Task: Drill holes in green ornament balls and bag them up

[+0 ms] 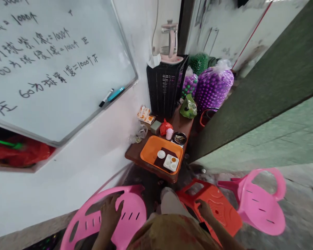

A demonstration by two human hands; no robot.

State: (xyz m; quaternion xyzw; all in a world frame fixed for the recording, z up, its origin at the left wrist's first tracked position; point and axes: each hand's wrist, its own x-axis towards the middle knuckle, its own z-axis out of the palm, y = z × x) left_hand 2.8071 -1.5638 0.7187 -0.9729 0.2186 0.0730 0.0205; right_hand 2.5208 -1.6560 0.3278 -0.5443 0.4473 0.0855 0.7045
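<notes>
My left hand [111, 212] is over the seat of a pink plastic chair [131, 217], thumb apart from the fingers and nothing in it. Whether it touches the chair I cannot tell. On the other side, my right hand [205, 209] hangs over a red plastic stool [224, 213], its fingers loosely bent and apart, holding nothing that I can see. Ahead of my knees stands a low brown table [135, 152]. An orange tray [149, 147] on it bears a small white cup [161, 154] and a white cup holder [168, 166] with an amber drink in one cup.
Behind the tray are a red bag [166, 128], a pink container [169, 134] and an ashtray [179, 138]. A glass kettle [169, 43] stands on a black crate [163, 86]. Bags of purple beads [214, 85] lie beyond. A whiteboard [67, 86] hangs left; another pink chair [261, 208] stands right.
</notes>
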